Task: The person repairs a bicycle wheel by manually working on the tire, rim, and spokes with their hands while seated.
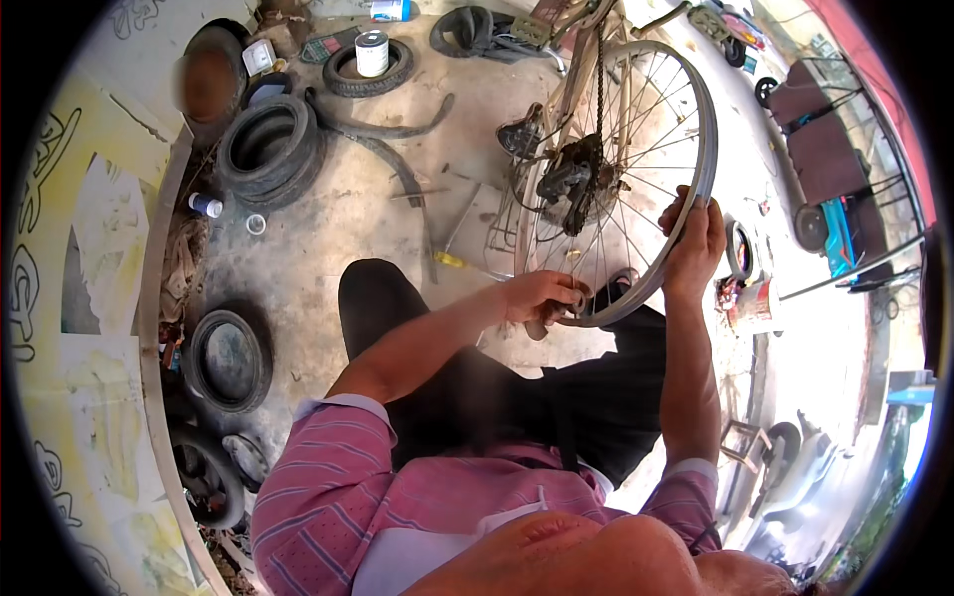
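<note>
A bicycle wheel (708,139) without a tyre stands in front of me, its bare metal rim and thin spokes showing. My right hand (693,238) is closed round the right side of the rim. Down at the rim's lower edge, my left hand (545,298) has its fingers curled against the metal; a small greyish bit shows under them, too hidden to name. Behind the hub are the dark rear derailleur (566,179) and the chain (599,89), fitted to the bicycle frame (576,70).
A screwdriver with a yellow handle (449,260) lies on the floor near my left hand. Leftward are stacked tyres (268,149), a single tyre (229,360) and cut rubber strips (388,149). A white can (372,55) stands within another tyre (343,74). Dark seats (820,129) line the right.
</note>
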The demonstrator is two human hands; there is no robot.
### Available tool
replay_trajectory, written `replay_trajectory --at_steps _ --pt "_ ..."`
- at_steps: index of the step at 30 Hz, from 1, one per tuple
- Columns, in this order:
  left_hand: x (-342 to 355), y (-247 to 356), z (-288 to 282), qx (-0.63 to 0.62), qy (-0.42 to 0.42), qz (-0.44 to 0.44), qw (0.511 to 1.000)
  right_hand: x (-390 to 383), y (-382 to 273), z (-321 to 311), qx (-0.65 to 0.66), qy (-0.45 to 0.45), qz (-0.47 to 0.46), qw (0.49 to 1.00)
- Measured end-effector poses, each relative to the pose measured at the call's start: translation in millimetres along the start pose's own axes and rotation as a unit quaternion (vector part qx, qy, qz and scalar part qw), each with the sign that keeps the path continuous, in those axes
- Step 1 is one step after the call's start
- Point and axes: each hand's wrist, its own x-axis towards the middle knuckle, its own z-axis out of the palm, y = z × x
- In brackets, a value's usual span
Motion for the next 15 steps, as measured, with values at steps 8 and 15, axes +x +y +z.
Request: replay_trajectory --at_steps 8,15 --pt "1 0 17 0.291 0.123 0.071 0.946 -5 -4 -3 -0.021 -0.003 0.008 1.000" --pt "-6 15 35 0.315 0.192 0.055 0.928 -4 -3 0 -0.012 -0.003 0.006 1.000"
